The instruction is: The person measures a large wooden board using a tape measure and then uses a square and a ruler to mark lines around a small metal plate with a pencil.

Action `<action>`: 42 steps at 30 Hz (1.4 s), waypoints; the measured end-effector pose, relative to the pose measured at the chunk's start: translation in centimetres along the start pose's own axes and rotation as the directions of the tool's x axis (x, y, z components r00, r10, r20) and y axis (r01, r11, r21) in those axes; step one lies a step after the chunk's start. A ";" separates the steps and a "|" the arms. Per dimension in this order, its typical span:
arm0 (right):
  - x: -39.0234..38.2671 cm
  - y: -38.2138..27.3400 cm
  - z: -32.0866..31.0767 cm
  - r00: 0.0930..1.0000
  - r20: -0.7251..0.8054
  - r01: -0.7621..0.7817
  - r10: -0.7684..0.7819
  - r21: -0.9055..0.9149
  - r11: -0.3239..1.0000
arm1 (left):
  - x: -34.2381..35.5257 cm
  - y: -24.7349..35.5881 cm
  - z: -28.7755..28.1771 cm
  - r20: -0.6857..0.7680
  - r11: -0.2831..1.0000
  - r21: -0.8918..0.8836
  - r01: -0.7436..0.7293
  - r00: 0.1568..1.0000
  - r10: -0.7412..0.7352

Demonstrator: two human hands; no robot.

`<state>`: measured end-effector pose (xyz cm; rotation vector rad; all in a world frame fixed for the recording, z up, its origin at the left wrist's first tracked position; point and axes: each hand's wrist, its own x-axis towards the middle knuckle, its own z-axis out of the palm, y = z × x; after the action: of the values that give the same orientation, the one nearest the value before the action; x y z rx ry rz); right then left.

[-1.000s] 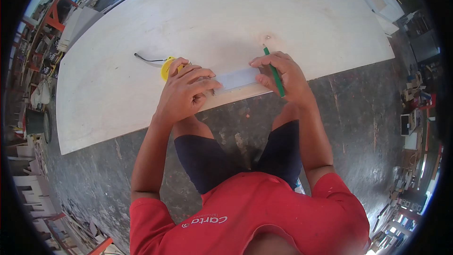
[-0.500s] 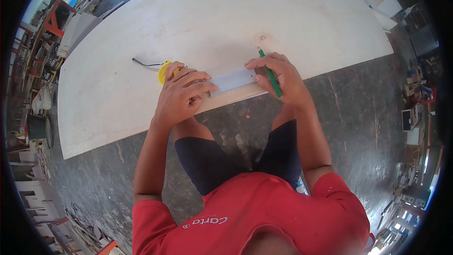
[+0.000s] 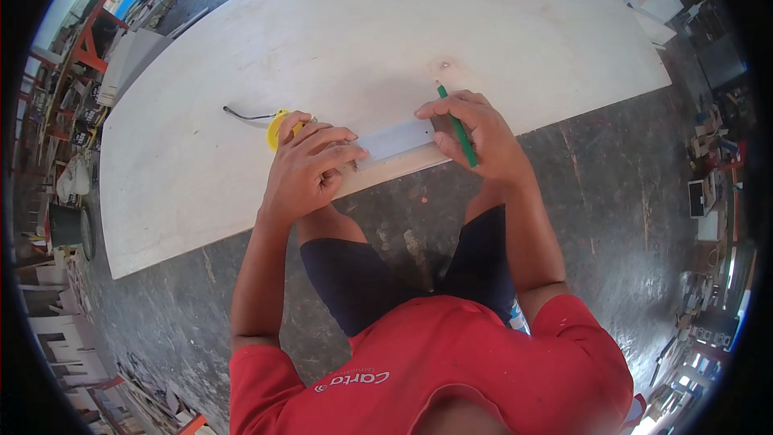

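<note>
Two hands work a plywood sheet (image 3: 241, 185) on the floor: the left hand (image 3: 306, 173) presses flat on a grey straightedge (image 3: 394, 142) near the board's edge, steadying it, while the right hand (image 3: 475, 133) grips a green pencil (image 3: 456, 126), a yellow tape measure (image 3: 278, 125) just beside.

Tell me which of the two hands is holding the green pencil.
The right hand grips the green pencil, its tip on the pale plywood sheet. The left hand only presses flat on the grey metal ruler, beside the yellow tape measure.
</note>
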<state>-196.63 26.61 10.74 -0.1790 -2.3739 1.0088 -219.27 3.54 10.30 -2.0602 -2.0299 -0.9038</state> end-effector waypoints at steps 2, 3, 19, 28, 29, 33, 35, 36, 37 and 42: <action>0.0 0.1 -0.1 1.000 0.011 0.008 -0.008 0.010 1.000 | 0.0 -0.1 0.0 -0.001 1.000 -0.002 -0.017 1.000 0.017; 0.0 0.2 -0.2 1.000 0.011 0.006 -0.006 0.011 1.000 | 0.1 0.0 -0.1 0.000 1.000 -0.004 -0.010 1.000 0.010; 0.0 0.6 -0.7 0.996 0.083 -0.025 0.025 0.000 1.000 | 0.7 0.8 -0.7 0.017 1.000 -0.015 0.026 1.000 -0.026; 0.5 1.0 -1.4 0.997 -0.010 -0.076 0.075 -0.158 0.985 | 0.6 0.1 -0.3 -0.112 0.987 0.106 0.119 0.988 -0.107; 0.9 1.9 -2.2 0.995 -0.096 -0.036 0.009 -0.282 0.959 | 0.8 0.2 -0.2 -0.105 0.988 0.100 0.119 0.989 -0.108; 2.8 4.9 -5.7 0.957 -0.195 -0.275 0.216 -0.360 0.891 | 0.9 0.6 -0.1 -0.148 0.928 0.232 0.291 0.954 -0.262; 3.3 5.6 -6.2 0.901 -0.266 -0.409 0.343 -0.255 0.876 | 0.5 0.4 -0.1 -0.157 0.912 0.235 0.337 0.939 -0.306; 3.6 5.7 -6.0 0.897 -0.265 -0.418 0.355 -0.246 0.874 | 0.0 0.4 -0.4 -0.173 0.894 0.229 0.385 0.920 -0.351; 3.6 5.7 -5.7 0.889 -0.281 -0.432 0.360 -0.259 0.864 | -0.1 0.3 -0.3 -0.184 0.878 0.215 0.428 0.901 -0.394; 2.3 5.0 -4.2 0.760 -0.540 -0.418 0.363 0.022 0.908 | -0.6 -0.7 0.6 -0.118 0.872 0.185 0.454 0.891 -0.439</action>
<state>-196.78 33.55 10.69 -0.9118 -1.8938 0.8679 -219.68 3.33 9.33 -1.4520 -2.4895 -0.7637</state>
